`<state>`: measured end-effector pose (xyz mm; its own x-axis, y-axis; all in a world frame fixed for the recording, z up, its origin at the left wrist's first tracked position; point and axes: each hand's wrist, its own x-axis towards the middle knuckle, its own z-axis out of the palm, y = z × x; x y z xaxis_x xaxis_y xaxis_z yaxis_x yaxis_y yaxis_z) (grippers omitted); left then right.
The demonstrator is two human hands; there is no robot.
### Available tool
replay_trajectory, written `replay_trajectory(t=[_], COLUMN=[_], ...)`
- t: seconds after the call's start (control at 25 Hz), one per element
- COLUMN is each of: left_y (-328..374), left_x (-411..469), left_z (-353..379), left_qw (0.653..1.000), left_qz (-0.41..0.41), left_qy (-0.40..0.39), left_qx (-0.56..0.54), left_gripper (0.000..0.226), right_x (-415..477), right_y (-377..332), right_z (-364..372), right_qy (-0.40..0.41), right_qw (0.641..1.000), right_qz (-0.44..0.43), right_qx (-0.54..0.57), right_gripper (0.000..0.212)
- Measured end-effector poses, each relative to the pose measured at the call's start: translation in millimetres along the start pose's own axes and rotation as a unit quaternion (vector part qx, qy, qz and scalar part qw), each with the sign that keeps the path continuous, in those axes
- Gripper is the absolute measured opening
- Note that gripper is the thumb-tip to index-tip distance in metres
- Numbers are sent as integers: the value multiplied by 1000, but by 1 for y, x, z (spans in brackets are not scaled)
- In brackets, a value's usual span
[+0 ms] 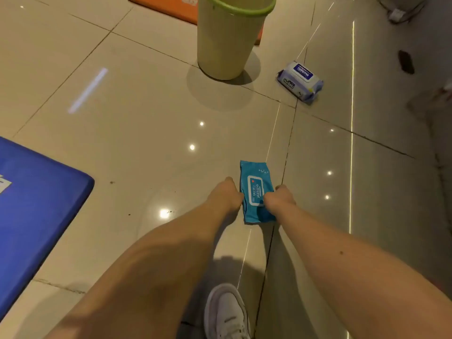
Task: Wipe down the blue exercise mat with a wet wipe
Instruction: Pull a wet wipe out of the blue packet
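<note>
Fingers (237,197) of both hands curl down onto a teal plastic wet-wipe pack (255,172) lying flat on the glossy beige tiled floor (146,133). Left: blue padded exercise mat (36,204), well apart from the pack. Centre: left hand (226,194), forearm extended, grips the pack's left edge; right hand (280,198) pinches at its white flap (255,194), fingertips hidden. Upper right: white-and-purple wipe packet (299,80).
</note>
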<state>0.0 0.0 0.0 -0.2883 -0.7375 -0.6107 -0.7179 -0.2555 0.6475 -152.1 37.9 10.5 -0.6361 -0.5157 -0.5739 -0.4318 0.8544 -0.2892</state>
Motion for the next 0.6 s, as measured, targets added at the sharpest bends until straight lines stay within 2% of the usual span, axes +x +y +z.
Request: replay_trajectory(t=[0.08,0.2,0.32,0.44,0.52,0.6], left_y=[5,8,10,3,-5,-17], left_x=[1,12,18,16,10,-3], left_z=[16,33,32,13,-11,-45], left_qw=[996,985,989,993,992,990], left_qz=[-21,-39,-17,-8,-8,-12], left_qy=[-16,-23,-2,39,52,64], left_qx=[-86,-167,-147,-115,-115,-126], left_gripper=[28,33,47,50,53,56], right_x=[9,16,18,16,8,-3], right_y=[8,12,11,2,-13,-37], right_z=[5,17,19,18,18,17], right_qy=[-33,-60,-43,-60,-65,-75], right_qw=[996,986,982,963,957,964], right_qz=[37,53,65,78,66,33], right_qx=[76,146,173,250,274,252], right_gripper=[44,40,40,33,23,24])
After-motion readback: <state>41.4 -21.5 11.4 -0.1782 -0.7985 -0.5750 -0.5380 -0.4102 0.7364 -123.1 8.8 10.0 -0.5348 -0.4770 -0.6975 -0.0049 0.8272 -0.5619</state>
